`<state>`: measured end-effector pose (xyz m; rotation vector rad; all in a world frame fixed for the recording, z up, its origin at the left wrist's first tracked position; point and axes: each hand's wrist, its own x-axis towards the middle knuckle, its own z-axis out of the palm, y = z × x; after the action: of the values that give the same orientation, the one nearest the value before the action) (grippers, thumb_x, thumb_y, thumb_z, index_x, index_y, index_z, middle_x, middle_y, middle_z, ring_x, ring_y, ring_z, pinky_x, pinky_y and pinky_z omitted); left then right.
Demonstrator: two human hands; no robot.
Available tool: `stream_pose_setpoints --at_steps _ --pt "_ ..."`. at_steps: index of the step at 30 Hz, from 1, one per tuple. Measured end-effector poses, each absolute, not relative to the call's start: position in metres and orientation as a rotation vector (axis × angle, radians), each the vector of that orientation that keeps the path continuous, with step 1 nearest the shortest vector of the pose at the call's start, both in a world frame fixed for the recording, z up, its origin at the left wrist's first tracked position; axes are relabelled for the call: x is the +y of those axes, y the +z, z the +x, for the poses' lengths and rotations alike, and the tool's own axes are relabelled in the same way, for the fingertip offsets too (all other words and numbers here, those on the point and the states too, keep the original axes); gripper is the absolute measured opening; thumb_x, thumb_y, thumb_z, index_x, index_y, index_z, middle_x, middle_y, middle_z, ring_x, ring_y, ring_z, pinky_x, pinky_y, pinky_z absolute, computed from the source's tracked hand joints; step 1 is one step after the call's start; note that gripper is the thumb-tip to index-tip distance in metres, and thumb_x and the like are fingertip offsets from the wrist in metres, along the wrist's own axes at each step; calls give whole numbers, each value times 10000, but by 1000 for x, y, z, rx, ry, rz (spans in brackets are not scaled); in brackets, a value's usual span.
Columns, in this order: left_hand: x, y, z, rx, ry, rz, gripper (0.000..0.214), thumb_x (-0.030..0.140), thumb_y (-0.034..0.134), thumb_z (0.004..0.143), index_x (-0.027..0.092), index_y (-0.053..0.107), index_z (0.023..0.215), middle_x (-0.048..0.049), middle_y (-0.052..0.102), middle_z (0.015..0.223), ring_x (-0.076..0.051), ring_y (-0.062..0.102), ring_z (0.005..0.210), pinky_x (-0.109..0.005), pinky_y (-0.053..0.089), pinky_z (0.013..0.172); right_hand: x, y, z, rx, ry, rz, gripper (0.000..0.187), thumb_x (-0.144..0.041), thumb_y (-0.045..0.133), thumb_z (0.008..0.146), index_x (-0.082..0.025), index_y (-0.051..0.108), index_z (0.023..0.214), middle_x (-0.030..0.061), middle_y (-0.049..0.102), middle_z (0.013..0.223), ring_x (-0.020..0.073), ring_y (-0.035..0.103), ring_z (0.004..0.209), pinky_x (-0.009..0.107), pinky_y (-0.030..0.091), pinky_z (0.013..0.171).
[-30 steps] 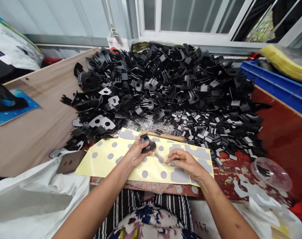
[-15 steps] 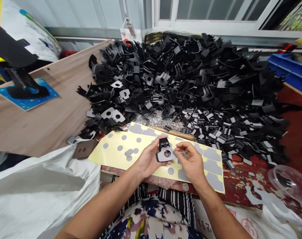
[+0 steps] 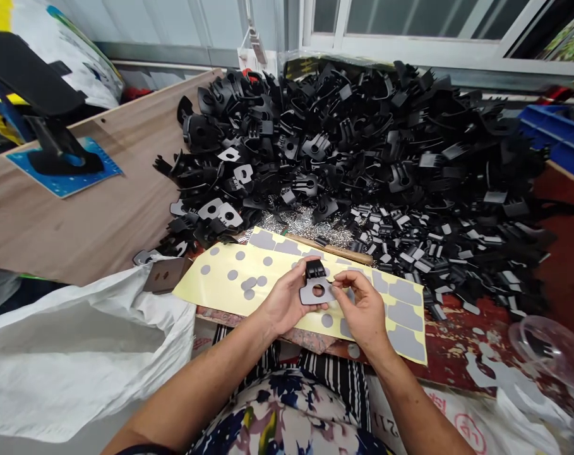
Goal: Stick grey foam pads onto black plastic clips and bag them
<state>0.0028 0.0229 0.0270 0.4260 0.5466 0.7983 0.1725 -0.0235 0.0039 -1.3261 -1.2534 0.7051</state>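
Note:
My left hand (image 3: 283,302) is closed round a small black plastic bracket (image 3: 315,268), held above the yellow backing sheet (image 3: 230,300). A grey adhesive pad (image 3: 308,294) with a round hole covers the bracket's flat base. At the pad's right edge, my right hand (image 3: 364,309) is closed in a pinch, thumb against forefinger. Whether its fingertips grip the pad or only touch it, I cannot tell. Grey die-cut pads (image 3: 405,317) and several loose grey discs (image 3: 249,284) lie on the sheet below.
Behind the sheet rises a big heap of black plastic parts (image 3: 315,145), with small metal pins (image 3: 310,221) and a wooden-handled tool (image 3: 334,248) before it. A wooden board (image 3: 125,208) stands left, a white sack (image 3: 88,360) nearer. At right are a clear tub (image 3: 552,347) and blue crate (image 3: 556,136).
The bracket has tilted slightly, so its dark front edge no longer shows below the grey pad. Both hands stay nearly in place, and the whole view has shifted a little.

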Motion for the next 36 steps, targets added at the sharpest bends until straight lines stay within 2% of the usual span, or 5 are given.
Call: stream_pose_setpoints --at_steps 6,16,22,30,36 --pt "16 28 3 587 818 563 521 350 793 860 284 543 1312 -50 601 1091 -171 612 847 -306 590 700 -28 7 165 -1425 521 -1409 103 -218 639 923 -251 651 1020 27 691 921 216 672 884 354 558 830" --pt "-3 1 7 961 1061 905 471 170 803 740 276 611 1157 -18 588 992 -168 580 811 -209 497 571 -32 0 171 -1790 -21 -1655 843 -434 816 846 -242 402 1554 197 552 1345 413 576 1188 596 534 924" --pt "26 45 -41 889 516 880 514 209 766 821 268 604 1305 -95 668 1076 -220 672 795 -290 565 578 21 20 218 -1999 466 -1566 172 -325 633 999 -258 752 1105 52 697 994 244 640 927 378 534 811" --pt "138 162 -100 655 1430 800 610 274 741 869 266 493 1426 -168 685 1271 -355 691 1180 -504 614 950 144 38 247 -1984 -79 -1582 419 6 487 869 -209 764 1097 122 712 1171 275 591 1051 376 489 907" --pt "96 73 -61 811 746 813 397 121 725 900 111 604 1278 -159 759 975 -206 753 830 -317 634 793 120 18 285 -1829 35 -1597 166 -118 584 863 -201 726 839 61 739 891 223 680 832 331 530 798"
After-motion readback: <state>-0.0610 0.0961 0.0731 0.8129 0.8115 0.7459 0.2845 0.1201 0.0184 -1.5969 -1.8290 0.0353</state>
